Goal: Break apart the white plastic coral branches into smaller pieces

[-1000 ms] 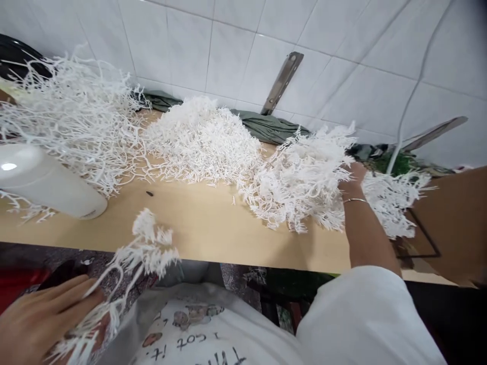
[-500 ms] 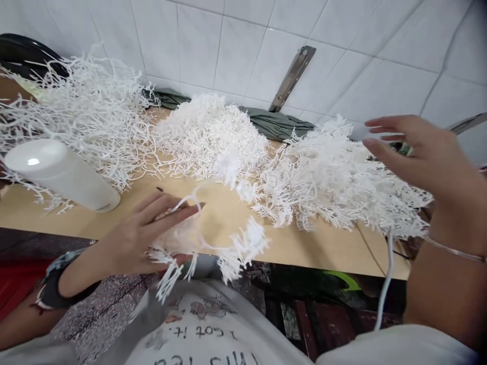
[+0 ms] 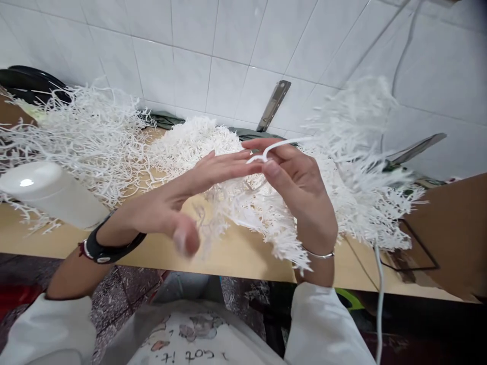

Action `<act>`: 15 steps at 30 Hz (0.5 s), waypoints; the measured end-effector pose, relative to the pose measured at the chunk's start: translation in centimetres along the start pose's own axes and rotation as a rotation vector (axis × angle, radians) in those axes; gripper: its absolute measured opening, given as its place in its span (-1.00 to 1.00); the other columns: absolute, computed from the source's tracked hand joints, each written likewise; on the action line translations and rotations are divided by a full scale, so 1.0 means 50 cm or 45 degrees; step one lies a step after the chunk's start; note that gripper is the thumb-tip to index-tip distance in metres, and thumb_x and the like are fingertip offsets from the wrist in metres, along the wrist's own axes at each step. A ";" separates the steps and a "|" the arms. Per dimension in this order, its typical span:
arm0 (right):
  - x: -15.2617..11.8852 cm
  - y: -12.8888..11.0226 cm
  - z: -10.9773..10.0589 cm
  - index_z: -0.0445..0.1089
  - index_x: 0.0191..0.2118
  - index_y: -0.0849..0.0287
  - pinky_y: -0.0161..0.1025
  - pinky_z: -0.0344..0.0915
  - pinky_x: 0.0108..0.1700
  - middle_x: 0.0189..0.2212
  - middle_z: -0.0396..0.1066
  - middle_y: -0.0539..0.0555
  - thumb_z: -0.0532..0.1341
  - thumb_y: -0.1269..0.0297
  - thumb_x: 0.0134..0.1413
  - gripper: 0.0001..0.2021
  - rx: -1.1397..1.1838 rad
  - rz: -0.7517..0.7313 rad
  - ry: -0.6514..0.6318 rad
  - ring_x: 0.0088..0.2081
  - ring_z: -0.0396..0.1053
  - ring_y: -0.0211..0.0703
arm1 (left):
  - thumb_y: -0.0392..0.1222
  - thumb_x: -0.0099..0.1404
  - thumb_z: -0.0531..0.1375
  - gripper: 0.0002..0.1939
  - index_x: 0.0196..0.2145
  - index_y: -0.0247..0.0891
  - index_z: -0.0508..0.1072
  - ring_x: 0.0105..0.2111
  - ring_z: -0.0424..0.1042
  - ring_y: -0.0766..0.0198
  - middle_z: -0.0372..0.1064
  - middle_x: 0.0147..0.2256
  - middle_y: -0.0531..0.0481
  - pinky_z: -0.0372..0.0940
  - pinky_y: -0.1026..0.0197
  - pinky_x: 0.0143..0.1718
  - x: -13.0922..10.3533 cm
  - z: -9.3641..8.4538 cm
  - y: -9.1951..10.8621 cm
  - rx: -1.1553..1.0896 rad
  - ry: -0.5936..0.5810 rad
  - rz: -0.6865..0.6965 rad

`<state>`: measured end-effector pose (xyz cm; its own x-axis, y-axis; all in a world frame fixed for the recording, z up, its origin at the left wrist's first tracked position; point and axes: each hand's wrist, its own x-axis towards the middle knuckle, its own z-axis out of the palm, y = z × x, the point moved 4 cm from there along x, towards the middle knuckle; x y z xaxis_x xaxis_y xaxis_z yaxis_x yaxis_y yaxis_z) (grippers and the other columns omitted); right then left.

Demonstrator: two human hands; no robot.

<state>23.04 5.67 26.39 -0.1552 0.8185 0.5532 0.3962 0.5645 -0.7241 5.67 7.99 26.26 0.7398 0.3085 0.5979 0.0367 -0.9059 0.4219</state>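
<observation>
White branching plastic sprigs, coral-like in shape, lie in loose heaps across the table. My right hand point(image 3: 304, 187) pinches a thin forked white sprig point(image 3: 291, 142) between thumb and fingers. A blurred, frilly white cluster point(image 3: 353, 121) stands above that hand, seemingly at the sprig's far end. My left hand point(image 3: 182, 187) reaches across with fingers stretched out and thumb apart, its fingertips meeting the right fingers beside the fork. Under the left fingers a blurred white sprig point(image 3: 209, 215) shows; whether it is held cannot be made out.
Left of my arm a white bottle point(image 3: 53, 192) leans over the wooden table point(image 3: 243, 258). Behind it spreads a tangled white heap point(image 3: 95, 132). A brown cardboard box point(image 3: 456, 238) stands at right, near a white cable point(image 3: 379, 304). A metal bracket point(image 3: 273, 106) is against the tiled wall.
My right hand has come in from the far right and now pinches the forked sprig. My left hand has risen and moved right, its fingers straightened. The view has shifted slightly.
</observation>
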 end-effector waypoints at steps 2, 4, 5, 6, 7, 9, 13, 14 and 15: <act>0.005 -0.012 0.003 0.37 -0.12 0.05 -0.22 0.46 -0.22 -0.22 0.48 0.02 0.25 0.09 0.07 -0.73 -0.005 -0.003 0.049 -0.25 0.45 -0.22 | 0.42 0.26 -0.35 -0.19 0.16 0.01 0.32 0.28 0.06 -0.01 0.24 0.19 0.15 -0.04 -0.15 0.31 0.015 0.001 0.005 -0.206 0.032 -0.139; 0.004 -0.020 0.002 0.36 -0.15 0.06 -0.27 0.43 -0.34 -0.35 0.47 -0.01 0.27 0.16 0.05 -0.76 -0.031 -0.033 0.102 -0.37 0.42 -0.26 | 0.22 0.40 -0.31 -0.35 0.07 -0.01 0.42 0.23 0.17 0.06 0.37 0.08 0.19 0.01 -0.15 0.28 0.029 -0.002 0.011 -0.269 0.100 -0.267; 0.002 -0.023 0.000 0.36 -0.18 0.07 -0.28 0.40 -0.39 -0.40 0.45 -0.03 0.27 0.18 0.06 -0.79 -0.057 -0.045 0.126 -0.41 0.40 -0.28 | 0.13 0.43 -0.21 -0.46 0.00 -0.02 0.48 0.16 0.28 0.09 0.44 0.00 0.20 0.10 -0.12 0.25 0.037 -0.006 0.015 -0.245 0.133 -0.295; 0.000 -0.024 -0.003 0.37 -0.19 0.08 -0.29 0.38 -0.40 -0.45 0.43 -0.04 0.26 0.20 0.07 -0.82 -0.090 -0.044 0.145 -0.44 0.39 -0.28 | 0.05 0.43 -0.08 -0.58 -0.08 -0.04 0.53 0.06 0.39 0.14 0.49 -0.08 0.20 0.18 -0.08 0.20 0.046 -0.010 0.018 -0.212 0.164 -0.299; -0.002 -0.025 -0.008 0.37 -0.20 0.08 -0.29 0.37 -0.41 -0.49 0.41 -0.06 0.25 0.22 0.07 -0.84 -0.128 -0.036 0.167 -0.46 0.38 -0.29 | -0.01 0.39 0.04 -0.69 -0.15 -0.06 0.56 -0.05 0.47 0.18 0.53 -0.15 0.19 0.26 -0.03 0.16 0.054 -0.016 0.021 -0.186 0.200 -0.286; -0.005 -0.025 -0.018 0.37 -0.22 0.10 -0.28 0.36 -0.36 -0.51 0.41 -0.07 0.25 0.26 0.06 -0.86 -0.210 -0.038 0.215 -0.45 0.38 -0.28 | -0.11 0.29 0.19 -0.83 -0.25 -0.10 0.59 -0.19 0.52 0.24 0.55 -0.25 0.17 0.36 0.04 0.06 0.068 -0.025 0.020 -0.187 0.248 -0.272; -0.002 -0.015 -0.036 0.39 -0.33 0.15 -0.25 0.33 -0.26 -0.49 0.44 -0.08 0.25 0.39 -0.03 -0.92 -0.435 -0.079 0.355 -0.41 0.40 -0.28 | -0.13 0.24 0.23 -0.83 -0.24 -0.16 0.58 -0.33 0.54 0.25 0.54 -0.40 0.09 0.46 0.17 -0.23 0.091 -0.028 -0.005 -0.359 0.199 -0.323; 0.000 -0.008 -0.039 0.40 -0.36 0.16 -0.24 0.33 -0.25 -0.49 0.44 -0.07 0.24 0.41 -0.06 -0.93 -0.488 -0.064 0.391 -0.40 0.40 -0.26 | -0.11 0.26 0.21 -0.80 -0.21 -0.17 0.57 -0.38 0.53 0.26 0.52 -0.44 0.08 0.45 0.21 -0.32 0.096 -0.026 -0.014 -0.398 0.168 -0.342; 0.002 0.000 -0.042 0.40 -0.38 0.16 -0.23 0.33 -0.23 -0.48 0.45 -0.06 0.24 0.42 -0.08 -0.93 -0.536 -0.032 0.415 -0.38 0.40 -0.25 | -0.09 0.27 0.19 -0.77 -0.17 -0.18 0.56 -0.43 0.52 0.28 0.50 -0.48 0.07 0.43 0.24 -0.39 0.100 -0.024 -0.024 -0.420 0.141 -0.357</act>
<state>24.91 5.54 27.29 0.0932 0.6916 0.7163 0.7354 0.4372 -0.5178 8.54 10.96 29.58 0.6547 0.5747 0.4910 -0.0038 -0.6471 0.7624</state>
